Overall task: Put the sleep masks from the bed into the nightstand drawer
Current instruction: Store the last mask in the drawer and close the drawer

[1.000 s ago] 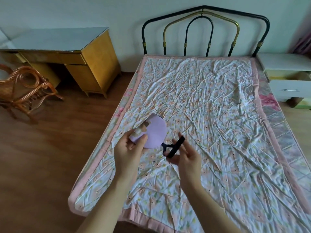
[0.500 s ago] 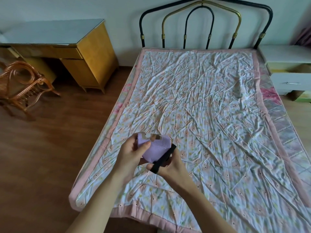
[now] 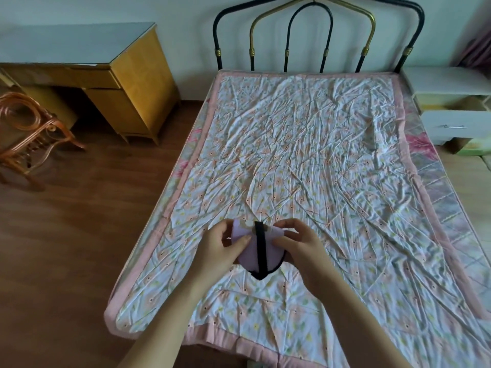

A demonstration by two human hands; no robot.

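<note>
A lilac sleep mask (image 3: 249,254) with a black strap across its middle is folded between my two hands, just above the foot of the bed (image 3: 305,160). My left hand (image 3: 219,249) pinches its left side, and my right hand (image 3: 300,247) grips its right side. The bed has a wrinkled floral sheet with a pink border. A white nightstand (image 3: 449,102) stands at the far right by the headboard, with its top drawer (image 3: 451,126) pulled open. No other mask shows on the sheet.
A yellow wooden desk (image 3: 106,78) stands at the back left with a rattan chair (image 3: 26,131) beside it. Brown wood floor lies left of the bed. A black and brass metal headboard (image 3: 313,35) rises at the far end.
The mask came down closer to the sheet. My right hand wrapped the black strap over the folded mask and now grips the mask's right side. The view shifted slightly forward.
</note>
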